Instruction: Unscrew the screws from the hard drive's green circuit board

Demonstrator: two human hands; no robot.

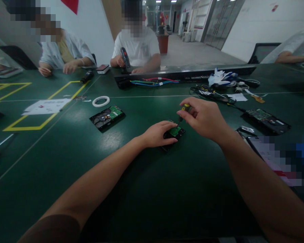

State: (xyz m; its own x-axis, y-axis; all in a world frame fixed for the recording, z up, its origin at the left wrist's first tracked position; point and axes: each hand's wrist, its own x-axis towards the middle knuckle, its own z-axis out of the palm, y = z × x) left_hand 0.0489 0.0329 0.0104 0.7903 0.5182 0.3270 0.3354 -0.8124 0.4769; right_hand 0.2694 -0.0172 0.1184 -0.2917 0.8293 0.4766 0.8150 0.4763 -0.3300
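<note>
A hard drive (180, 134) lies on the green table in front of me, its green circuit board facing up. My left hand (159, 134) grips it from the left, thumb along the near side and fingers over the far side, covering part of it. Above it, my right hand (201, 116) pinches the yellow-and-black handle of a screwdriver (185, 108). The screwdriver stands nearly upright, slightly tilted, and its tip meets the circuit board near my left fingertips. Whether the tip sits in a screw is too small to tell.
Another hard drive (107, 117) lies left, near a white tape roll (101, 101). To the right are a third drive (267, 121), cables (212, 94) and gloves (221, 78). Across the table, a person holds a power screwdriver (125, 57) behind a long black bar (187, 75).
</note>
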